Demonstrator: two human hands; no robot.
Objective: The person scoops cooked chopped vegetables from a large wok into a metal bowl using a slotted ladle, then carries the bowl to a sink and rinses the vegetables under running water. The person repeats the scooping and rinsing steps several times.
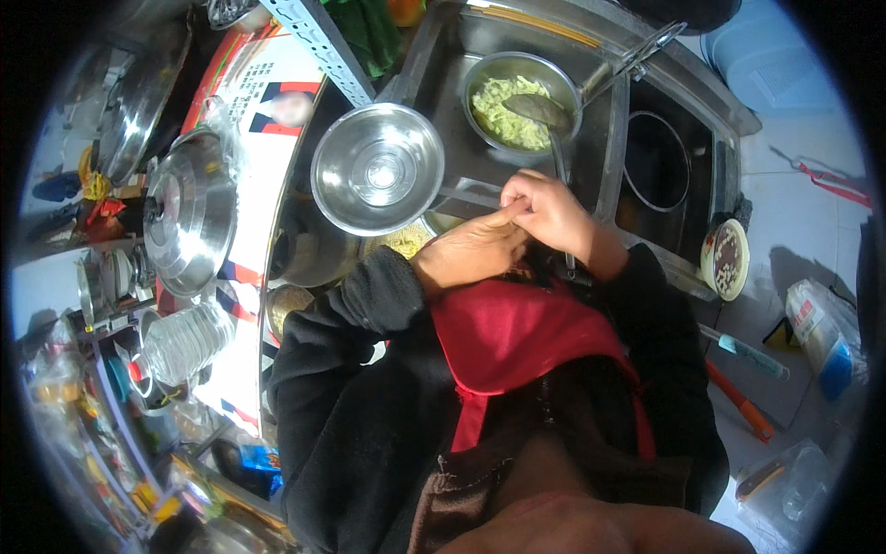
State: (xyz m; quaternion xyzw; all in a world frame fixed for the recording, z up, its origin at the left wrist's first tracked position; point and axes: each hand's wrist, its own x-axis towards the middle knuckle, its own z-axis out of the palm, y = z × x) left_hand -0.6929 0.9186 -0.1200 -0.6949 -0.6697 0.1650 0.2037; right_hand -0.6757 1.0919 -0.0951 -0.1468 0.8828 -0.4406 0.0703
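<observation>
My left hand (474, 251) and my right hand (554, 211) meet in front of my red apron (526, 332), fingertips together. Whether anything small is between the fingers cannot be seen. Just beyond them, a steel pan (473, 131) with a long handle holds chopped pale green food (505, 93) in a steel basin. A metal ladle (536, 109) rests with its head on the food, its handle running down beside my right hand. Left of the pan stands a wide, shiny steel bowl (377, 170). Part of another round container shows behind my left hand.
On the left, a lidded steel pot (190, 215) and a large clear plastic bottle (183, 343) stand on a printed board (252, 173). A perforated metal post (318, 48) rises at the upper left. Right of the basin are a dark compartment (657, 163) and a small bowl (725, 260).
</observation>
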